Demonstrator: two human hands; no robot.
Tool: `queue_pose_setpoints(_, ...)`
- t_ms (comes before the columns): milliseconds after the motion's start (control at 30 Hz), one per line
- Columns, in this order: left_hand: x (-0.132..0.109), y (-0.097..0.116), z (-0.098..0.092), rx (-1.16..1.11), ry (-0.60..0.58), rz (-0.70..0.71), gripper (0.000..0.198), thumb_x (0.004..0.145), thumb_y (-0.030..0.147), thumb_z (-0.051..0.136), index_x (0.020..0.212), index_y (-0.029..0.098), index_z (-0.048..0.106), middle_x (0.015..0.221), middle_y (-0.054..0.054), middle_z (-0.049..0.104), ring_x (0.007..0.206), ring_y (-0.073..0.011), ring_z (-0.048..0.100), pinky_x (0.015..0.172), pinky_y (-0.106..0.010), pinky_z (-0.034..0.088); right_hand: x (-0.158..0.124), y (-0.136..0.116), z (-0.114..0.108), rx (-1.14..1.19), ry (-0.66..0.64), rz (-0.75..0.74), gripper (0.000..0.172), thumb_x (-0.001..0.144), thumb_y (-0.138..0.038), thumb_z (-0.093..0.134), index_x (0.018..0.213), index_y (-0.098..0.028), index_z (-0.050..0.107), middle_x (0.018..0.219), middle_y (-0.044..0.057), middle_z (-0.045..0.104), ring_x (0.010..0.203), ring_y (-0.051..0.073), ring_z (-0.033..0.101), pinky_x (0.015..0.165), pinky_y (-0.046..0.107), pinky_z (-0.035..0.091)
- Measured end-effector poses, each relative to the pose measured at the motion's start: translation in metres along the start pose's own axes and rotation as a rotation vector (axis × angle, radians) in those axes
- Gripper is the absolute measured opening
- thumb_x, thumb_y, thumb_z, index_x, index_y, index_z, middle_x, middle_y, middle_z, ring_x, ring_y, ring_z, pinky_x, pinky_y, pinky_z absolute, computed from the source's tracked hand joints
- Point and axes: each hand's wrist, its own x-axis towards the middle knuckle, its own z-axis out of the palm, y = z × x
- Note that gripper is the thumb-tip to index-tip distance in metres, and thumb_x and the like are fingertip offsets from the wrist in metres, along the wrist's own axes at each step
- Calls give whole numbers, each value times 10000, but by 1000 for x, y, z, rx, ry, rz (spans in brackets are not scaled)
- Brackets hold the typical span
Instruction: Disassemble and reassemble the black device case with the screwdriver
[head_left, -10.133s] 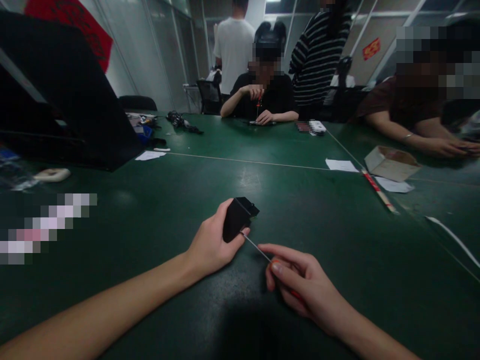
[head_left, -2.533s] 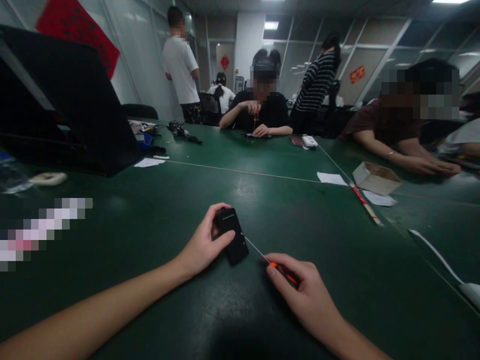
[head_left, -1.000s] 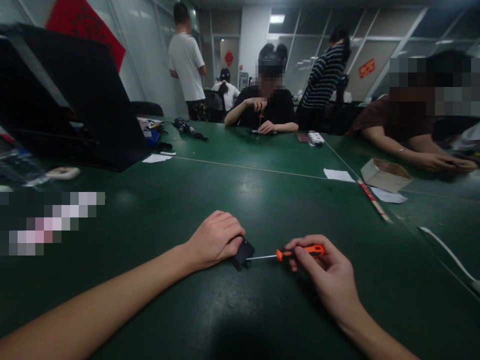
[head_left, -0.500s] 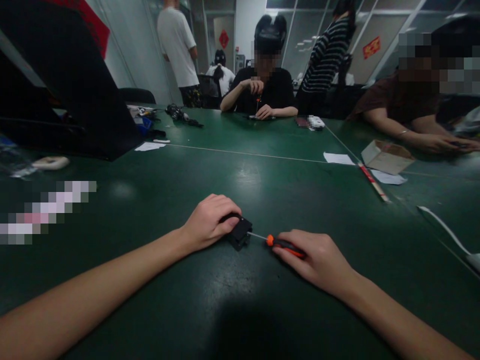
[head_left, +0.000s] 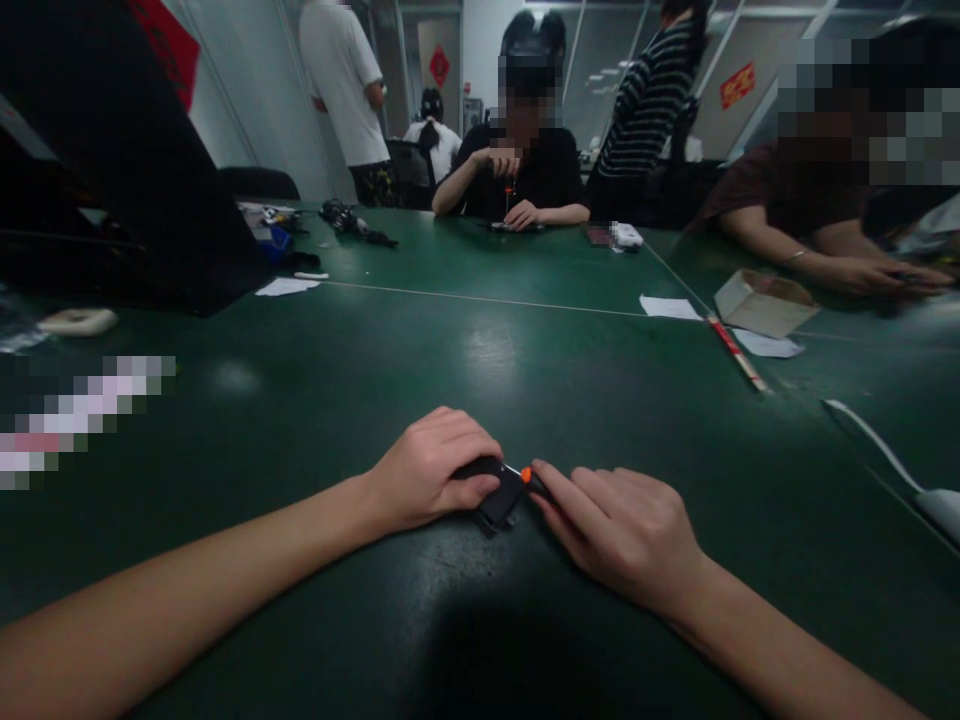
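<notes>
the small black case (head_left: 508,500) sits between the left hand's thumb and fingers, low over the table (head_left: 315,400); whether it rests there is unclear. that left hand (head_left: 439,465) pinches it, thumb across the face, fingers curled over the far side. right of the case, the right hand (head_left: 619,515) is wrapped around a screwdriver (head_left: 527,475) whose shaft reaches the case near its far corner; the tip's seat cannot be made out. good work here probably wants the case braced firmly, steady pressure along the shaft, and left fingers clear of a slip.
</notes>
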Motion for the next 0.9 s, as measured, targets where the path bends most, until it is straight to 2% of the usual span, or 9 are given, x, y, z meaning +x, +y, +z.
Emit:
queue_pose_setpoints(133,-1,-2,0,-11,12,28,445,999,467,350,1001,137,648,881,-105,716,815,-200,648,765,-347,482,4,3,4,517,-77,318,208,954,-277,551,1044,-193,719,861,48,777,688,170,717,634,263,543)
queue_pose_setpoints(200,-1,-3,0,-14,26,34,427,997,457,367,1010,137,649,882,-106,717,814,-200,652,765,-348,490,5,3,4,657,-103,402,185,953,-279,560,1016,-212,720,912,38,783,749,180,735,686,271,563)
queue_pose_setpoints(267,-1,-4,1,-12,39,40,406,994,443,385,1021,138,652,890,-106,719,824,-200,657,772,-349,499,4,2,3,614,-90,383,190,947,-270,559,1029,-206,718,900,48,779,732,189,730,666,283,560)
queue_pose_setpoints(400,-1,-4,2,-11,45,52,385,989,432,409,1054,143,655,916,-111,723,856,-203,662,793,-350,512,-2,-2,1,196,-16,163,240,916,-241,580,1082,-136,718,698,71,728,542,184,651,506,282,465)
queue_pose_setpoints(467,-1,-3,2,-15,38,65,389,988,437,412,1049,142,659,913,-112,723,850,-202,662,790,-349,513,-2,-2,1,87,-33,84,253,918,-242,575,1090,-126,720,643,66,706,502,179,623,480,282,432)
queue_pose_setpoints(533,0,-3,2,-8,33,83,388,984,437,426,1040,134,662,910,-114,724,843,-204,663,788,-349,514,0,0,2,177,-91,107,266,939,-244,536,1112,-135,707,704,73,730,554,182,653,516,276,467)
queue_pose_setpoints(633,0,-3,3,11,34,103,377,974,430,459,1048,122,663,923,-116,727,846,-207,668,788,-348,515,3,4,3,470,-177,246,262,961,-250,497,1132,-182,684,920,77,770,753,188,724,675,278,552)
queue_pose_setpoints(700,-1,-4,3,10,31,98,369,972,429,464,1061,132,664,931,-112,730,854,-204,673,791,-344,513,4,5,4,574,-188,309,243,958,-261,510,1123,-213,681,1001,63,771,838,193,736,750,295,568)
queue_pose_setpoints(900,0,-4,3,-43,44,3,323,964,411,479,1006,158,676,923,-88,733,856,-184,668,802,-330,493,-2,8,3,502,-122,345,181,919,-255,551,1029,-198,684,912,64,761,773,198,718,716,313,558)
